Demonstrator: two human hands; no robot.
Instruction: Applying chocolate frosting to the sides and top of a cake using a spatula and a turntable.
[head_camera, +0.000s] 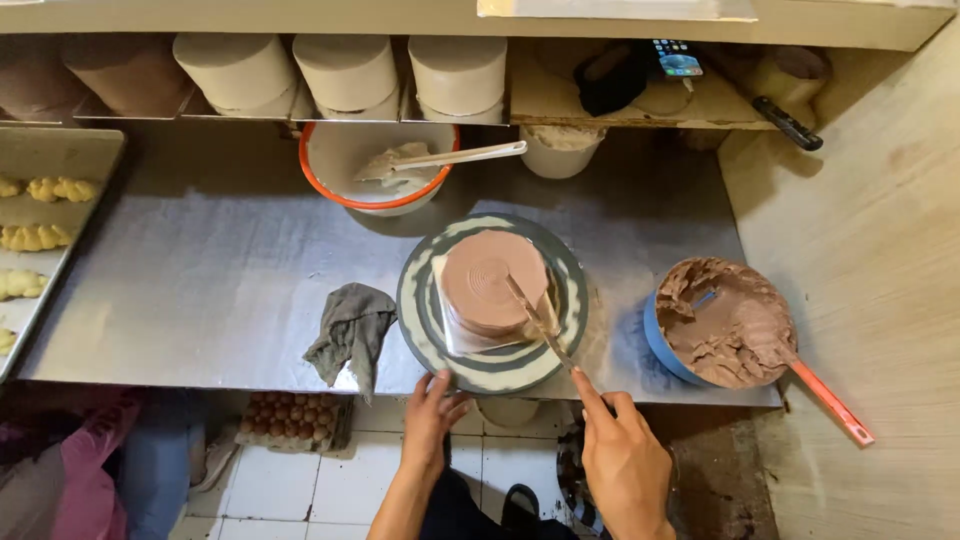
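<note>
A round cake (493, 283) coated in brown cream stands on a turntable (428, 325) smeared with pale cream, at the front of a metal worktop (220, 270). My right hand (622, 455) grips a long palette knife (537, 321), its blade laid against the cake's right side and top. My left hand (430, 412) touches the turntable's near rim with spread fingers and holds nothing.
A blue bowl of brown cream (722, 322) with an orange-handled spatula (828, 400) sits at right. An orange-rimmed bowl with a scraper (378, 165) stands behind. A grey rag (350, 330) lies left of the turntable. Pastries on a tray (35, 235) are far left. Uncoated cakes (345, 72) line the shelf; an egg tray (295, 420) sits below.
</note>
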